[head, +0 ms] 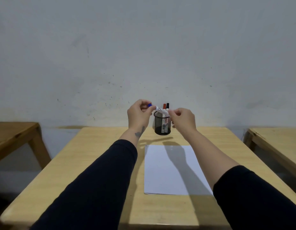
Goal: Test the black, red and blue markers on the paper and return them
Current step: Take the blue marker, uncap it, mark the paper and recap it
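The blue marker point(159, 109), white-bodied with a blue cap, is held nearly level above the black mesh pen cup point(162, 124). My left hand point(139, 113) pinches its blue cap end. My right hand point(183, 119) grips the other end of the body. The red marker point(164, 107) and the black marker point(167, 106) stand upright in the cup, caps up. A white sheet of paper point(170, 170) lies flat on the light wooden table point(97, 163), in front of the cup, with a tiny dark mark at its far left corner.
The cup stands near the table's far edge, close to a grey wall. Another wooden table point(13, 135) is at the left and a third point(276, 140) at the right, with gaps between. My dark sleeves cover the near part of the table.
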Motion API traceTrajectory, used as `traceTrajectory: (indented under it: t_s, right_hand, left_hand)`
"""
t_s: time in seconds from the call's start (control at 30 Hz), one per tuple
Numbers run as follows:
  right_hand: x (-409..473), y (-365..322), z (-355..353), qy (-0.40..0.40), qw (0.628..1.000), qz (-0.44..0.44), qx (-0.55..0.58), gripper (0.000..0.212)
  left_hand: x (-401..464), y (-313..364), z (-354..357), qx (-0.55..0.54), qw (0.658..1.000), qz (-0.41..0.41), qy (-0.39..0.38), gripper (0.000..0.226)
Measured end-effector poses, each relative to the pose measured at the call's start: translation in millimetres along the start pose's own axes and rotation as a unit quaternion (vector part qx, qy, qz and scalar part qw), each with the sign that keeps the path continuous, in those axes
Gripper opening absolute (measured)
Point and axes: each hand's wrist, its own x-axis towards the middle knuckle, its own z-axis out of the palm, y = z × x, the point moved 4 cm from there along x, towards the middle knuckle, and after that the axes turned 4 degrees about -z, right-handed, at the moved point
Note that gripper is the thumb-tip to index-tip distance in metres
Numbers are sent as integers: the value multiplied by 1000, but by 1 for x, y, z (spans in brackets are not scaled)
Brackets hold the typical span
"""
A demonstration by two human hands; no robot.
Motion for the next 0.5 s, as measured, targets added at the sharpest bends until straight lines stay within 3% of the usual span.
traceTrajectory:
  t_s: [0.03, 0.13, 0.27, 0.5]
  right_hand:
    - [-4, 1, 3, -41, 993, 81, 77, 38]
    - [-22, -4, 18, -143, 910, 247, 301, 46]
    - [-23, 6, 29, -71, 839, 276, 463, 26]
    - [-28, 27, 42, -75, 857, 269, 433, 17]
  left_hand:
    - [-1, 2, 0, -15, 1000, -1, -1, 13]
    - [-8, 1, 6, -39, 999, -9, -33, 14]
    - [-21, -18, 7, 3, 998, -26, -58, 12]
    - [-29, -42, -3, 105, 990, -44, -82, 13]
